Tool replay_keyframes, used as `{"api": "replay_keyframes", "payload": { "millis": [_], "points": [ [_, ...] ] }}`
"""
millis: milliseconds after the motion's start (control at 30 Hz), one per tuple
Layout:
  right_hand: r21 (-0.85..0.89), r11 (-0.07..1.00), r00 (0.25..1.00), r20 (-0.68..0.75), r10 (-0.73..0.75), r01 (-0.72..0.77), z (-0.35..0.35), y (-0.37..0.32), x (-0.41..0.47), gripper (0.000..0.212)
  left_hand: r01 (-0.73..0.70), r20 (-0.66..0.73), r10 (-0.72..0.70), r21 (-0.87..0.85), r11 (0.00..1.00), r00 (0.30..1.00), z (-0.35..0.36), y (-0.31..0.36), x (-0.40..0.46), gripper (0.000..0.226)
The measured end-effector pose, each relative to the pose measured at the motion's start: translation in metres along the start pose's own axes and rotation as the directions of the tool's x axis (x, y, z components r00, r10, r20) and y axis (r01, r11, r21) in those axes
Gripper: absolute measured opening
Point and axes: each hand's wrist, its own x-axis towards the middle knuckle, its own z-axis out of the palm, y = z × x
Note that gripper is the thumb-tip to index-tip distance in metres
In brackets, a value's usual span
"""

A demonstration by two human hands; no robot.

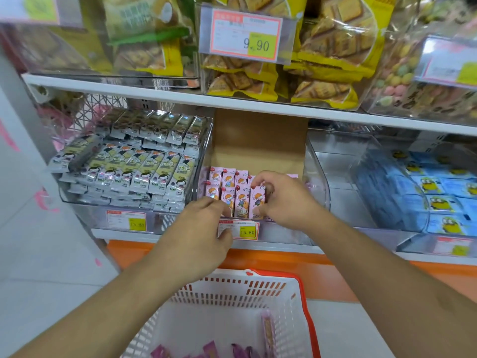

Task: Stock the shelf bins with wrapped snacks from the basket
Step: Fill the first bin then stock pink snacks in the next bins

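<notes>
A clear middle shelf bin [316, 174] holds rows of pink wrapped snacks [228, 187] with a cartoon figure. My right hand [281, 200] pinches one pink snack [258, 202] upright at the right end of the front row. My left hand [204, 228] rests at the bin's front edge, fingers curled against the leftmost front snacks and over the price tag [244, 230]. Below, a white basket [232, 293] with a red-orange rim holds a few pink and purple wrapped snacks [268, 329].
Grey-and-yellow snack bars [134, 166] fill the left bin. The right bin holds blue packs [438, 192]. A cardboard sheet [258, 140] stands behind the pink snacks. The upper shelf carries bagged biscuits [309, 60] and a 9.90 tag [245, 34]. An orange base strip [284, 264] runs below.
</notes>
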Motion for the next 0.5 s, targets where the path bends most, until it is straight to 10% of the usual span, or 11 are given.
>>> {"api": "replay_keyframes", "payload": {
  "millis": [500],
  "points": [
    [-0.126,0.990,0.996,-0.075,0.046,-0.055,0.005,-0.003,0.004,0.053,-0.075,-0.045,0.072,-0.057,0.996,0.996,-0.001,-0.003,-0.005,0.038]
  ]
}}
